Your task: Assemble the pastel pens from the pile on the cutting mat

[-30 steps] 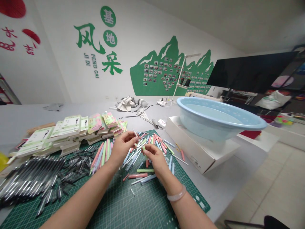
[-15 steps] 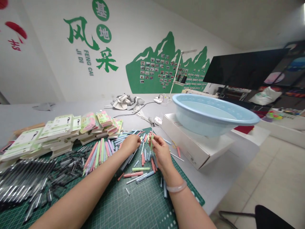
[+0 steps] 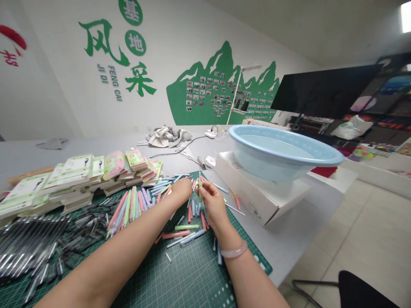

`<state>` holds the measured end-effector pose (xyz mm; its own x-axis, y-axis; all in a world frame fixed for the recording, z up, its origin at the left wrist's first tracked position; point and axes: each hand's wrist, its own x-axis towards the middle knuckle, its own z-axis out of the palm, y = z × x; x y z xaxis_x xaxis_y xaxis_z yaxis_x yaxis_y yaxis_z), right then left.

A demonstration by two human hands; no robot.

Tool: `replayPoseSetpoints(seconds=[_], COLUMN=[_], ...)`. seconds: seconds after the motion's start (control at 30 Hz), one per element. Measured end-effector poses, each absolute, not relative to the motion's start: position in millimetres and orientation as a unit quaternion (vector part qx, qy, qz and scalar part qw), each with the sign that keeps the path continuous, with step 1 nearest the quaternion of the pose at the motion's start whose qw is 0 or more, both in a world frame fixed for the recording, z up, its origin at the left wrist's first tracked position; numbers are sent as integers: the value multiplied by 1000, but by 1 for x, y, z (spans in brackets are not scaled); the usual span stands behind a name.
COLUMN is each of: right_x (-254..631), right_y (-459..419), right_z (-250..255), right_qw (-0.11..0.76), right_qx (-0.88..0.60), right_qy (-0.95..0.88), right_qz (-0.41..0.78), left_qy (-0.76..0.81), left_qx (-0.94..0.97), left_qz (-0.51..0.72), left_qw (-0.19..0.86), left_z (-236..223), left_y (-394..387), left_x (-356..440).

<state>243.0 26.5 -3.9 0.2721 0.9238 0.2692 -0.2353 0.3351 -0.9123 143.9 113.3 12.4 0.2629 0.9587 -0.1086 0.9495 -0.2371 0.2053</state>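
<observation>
My right hand (image 3: 212, 202) pinches a light green pen barrel (image 3: 200, 191) and holds it upright over a green cutting mat (image 3: 180, 278). My left hand (image 3: 180, 191) reaches down, fingers curled, into a scatter of loose pink, green and blue pen parts (image 3: 189, 214); its fingertips are hidden, so what it grips cannot be seen. A row of pastel pen barrels (image 3: 130, 207) lies side by side left of the hands. A pale bracelet (image 3: 233, 251) circles my right wrist.
Stacks of packaged pen cards (image 3: 77, 175) lie at the back left, with heaps of black pen parts (image 3: 35, 248) in front. A light blue basin (image 3: 282, 154) stands on a white box (image 3: 257, 192) at right. Cloth (image 3: 167, 137) and cables lie farther back.
Both hands moved away from me and lower toward the pile. The left hand let go of the thin refill and dropped into the loose parts; the right hand now holds the green barrel upright.
</observation>
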Motion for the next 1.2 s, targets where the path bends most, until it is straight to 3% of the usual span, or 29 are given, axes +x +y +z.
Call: replayPoseSetpoints(seconds=[0.17,0.37,0.53,0.7,1.2], right_x=[244,240,229,220,218], right_y=[28,23,14,10,9], right_z=[-6,0,3,3,0], right_qw=[691,681,662,642,631], right_qx=[-386,-387,-348,-334,-335], right_qy=[-439,-418,-378,-405,-427], right_qz=[426,460,546,559,555], left_qy=[619,571,481,318,348], left_qx=[769,759,720,563,583], left_qz=[46,194,348,498,490], left_qw=[154,245,359,578,547], left_z=[15,23,48,72,81], left_y=[111,114,96,77,69], left_x=[151,128,93,79,84])
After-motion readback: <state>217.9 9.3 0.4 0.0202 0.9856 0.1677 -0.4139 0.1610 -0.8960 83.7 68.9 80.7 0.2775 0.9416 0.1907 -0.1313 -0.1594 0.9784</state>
